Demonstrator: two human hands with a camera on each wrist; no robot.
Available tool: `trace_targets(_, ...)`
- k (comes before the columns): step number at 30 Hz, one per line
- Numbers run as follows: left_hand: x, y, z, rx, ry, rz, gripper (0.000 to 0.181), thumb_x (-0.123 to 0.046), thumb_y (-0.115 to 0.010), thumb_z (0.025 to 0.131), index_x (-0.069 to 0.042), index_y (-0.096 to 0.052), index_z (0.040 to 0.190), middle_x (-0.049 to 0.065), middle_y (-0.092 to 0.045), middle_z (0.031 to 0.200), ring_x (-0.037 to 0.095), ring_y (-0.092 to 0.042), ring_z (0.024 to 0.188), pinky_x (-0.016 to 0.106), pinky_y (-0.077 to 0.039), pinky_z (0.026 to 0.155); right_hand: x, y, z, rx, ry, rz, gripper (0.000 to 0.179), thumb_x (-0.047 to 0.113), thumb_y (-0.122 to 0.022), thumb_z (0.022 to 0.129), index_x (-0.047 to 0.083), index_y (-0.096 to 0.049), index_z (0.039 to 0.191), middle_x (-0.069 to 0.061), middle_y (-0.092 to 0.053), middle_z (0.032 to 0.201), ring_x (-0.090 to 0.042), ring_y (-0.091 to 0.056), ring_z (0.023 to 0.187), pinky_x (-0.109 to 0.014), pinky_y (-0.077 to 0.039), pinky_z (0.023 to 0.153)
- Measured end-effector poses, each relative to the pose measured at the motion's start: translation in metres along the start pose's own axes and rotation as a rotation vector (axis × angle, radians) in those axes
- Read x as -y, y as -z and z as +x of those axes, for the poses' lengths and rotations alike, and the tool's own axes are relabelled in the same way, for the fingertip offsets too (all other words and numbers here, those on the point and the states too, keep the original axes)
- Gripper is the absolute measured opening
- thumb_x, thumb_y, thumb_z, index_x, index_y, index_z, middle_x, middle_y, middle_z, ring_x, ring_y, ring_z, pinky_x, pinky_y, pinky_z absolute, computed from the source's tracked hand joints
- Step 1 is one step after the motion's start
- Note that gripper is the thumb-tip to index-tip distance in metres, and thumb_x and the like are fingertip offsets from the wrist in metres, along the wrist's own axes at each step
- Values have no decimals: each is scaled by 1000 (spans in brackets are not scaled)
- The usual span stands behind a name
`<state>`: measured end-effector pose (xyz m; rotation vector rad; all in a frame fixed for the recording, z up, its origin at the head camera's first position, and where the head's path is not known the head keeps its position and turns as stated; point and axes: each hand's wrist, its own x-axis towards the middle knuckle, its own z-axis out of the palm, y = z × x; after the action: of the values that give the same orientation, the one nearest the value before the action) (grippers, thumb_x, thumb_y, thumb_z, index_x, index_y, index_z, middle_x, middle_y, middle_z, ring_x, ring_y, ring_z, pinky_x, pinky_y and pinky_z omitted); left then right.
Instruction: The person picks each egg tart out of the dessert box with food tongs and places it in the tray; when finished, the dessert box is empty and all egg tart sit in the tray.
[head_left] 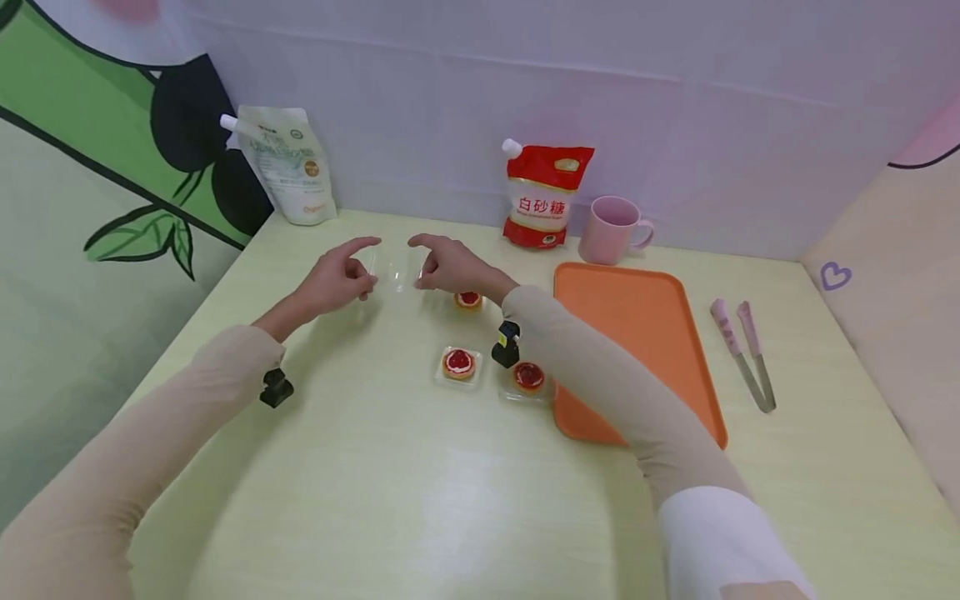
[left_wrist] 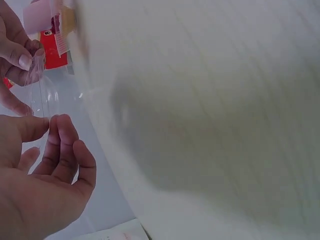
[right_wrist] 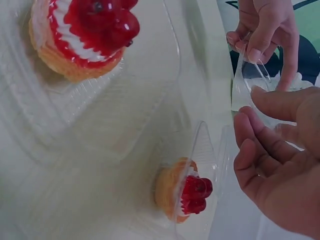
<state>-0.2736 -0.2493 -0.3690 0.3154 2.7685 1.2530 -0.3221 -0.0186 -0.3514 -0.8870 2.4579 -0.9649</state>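
A clear plastic lid (head_left: 397, 271) is held up between both hands over the back left of the table. My left hand (head_left: 339, 273) pinches its left edge between thumb and fingers, and my right hand (head_left: 453, 268) pinches the right edge. In the left wrist view the transparent lid (left_wrist: 44, 97) spans the gap between the hands. Below the right forearm, a cherry tart (head_left: 458, 363) and a dark red tart (head_left: 528, 377) sit in clear plastic trays. Another cherry tart (head_left: 468, 301) is partly hidden behind my right hand; the right wrist view shows it (right_wrist: 186, 192) with clear plastic around it.
An orange tray (head_left: 626, 292) lies right of the tarts, partly under my right forearm. Tongs (head_left: 750, 358) with pink handles lie beyond it. Along the back wall stand a white spouted pouch (head_left: 292, 171), a red and white sugar pouch (head_left: 542, 200) and a pink mug (head_left: 609, 233).
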Motion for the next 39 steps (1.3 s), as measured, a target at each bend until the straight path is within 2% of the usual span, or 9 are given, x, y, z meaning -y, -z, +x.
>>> trace_targets(3, 7, -1, -1, 68, 49, -28, 65, -5, -61, 96, -7, -33, 154, 9, -67, 78, 11, -62, 66, 24, -48, 65, 2, -6, 2, 32, -16, -75, 73, 16, -77, 89, 7, -39, 151, -9, -67, 98, -17, -58, 84, -23, -46, 74)
trace_targets(6, 13, -2, -2, 125, 92, -51, 65, -5, -61, 96, -6, -32, 154, 9, -68, 78, 13, -63, 68, 26, -50, 65, 2, -10, 2, 58, -41, -100, 76, 19, -80, 86, 5, -41, 149, -9, -69, 99, -18, -60, 86, -25, -47, 78)
trace_targets(13, 20, -5, -3, 191, 135, -45, 61, -4, -59, 97, -1, -33, 152, 8, -67, 77, 16, -59, 71, 28, -50, 64, 1, -19, 3, 113, -95, -161, 77, 27, -80, 85, 8, -42, 150, -8, -67, 104, -19, -60, 93, -26, -48, 84)
trace_targets(20, 20, -6, -4, 203, 133, -40, 61, -6, -59, 97, -3, -33, 152, 6, -66, 76, 15, -58, 71, 28, -48, 66, 2, -21, 4, 122, -108, -233, 77, 31, -79, 86, 9, -42, 150, -7, -65, 110, -19, -59, 100, -29, -48, 91)
trace_targets(28, 23, -6, -3, 213, 148, -45, 64, -13, -59, 99, -5, -27, 155, 7, -65, 79, 17, -58, 73, 29, -48, 70, 2, -17, 2, 122, -129, -233, 74, 33, -77, 88, 11, -43, 150, -9, -63, 120, -21, -58, 107, -30, -49, 92)
trace_targets(34, 28, -5, -2, 191, 164, -20, 69, -26, -58, 102, -8, -21, 157, 7, -65, 82, 17, -58, 75, 30, -47, 74, 3, -4, -4, 78, -103, -214, 70, 34, -74, 90, 11, -43, 148, -12, -62, 128, -23, -59, 113, -33, -51, 96)
trace_targets(39, 29, -3, -4, 179, 176, 2, 72, -38, -53, 103, -8, -18, 158, 8, -65, 84, 17, -59, 75, 31, -47, 75, -2, 15, -16, 35, -53, -157, 64, 35, -71, 92, 11, -46, 146, -12, -63, 127, -24, -59, 112, -34, -52, 94)
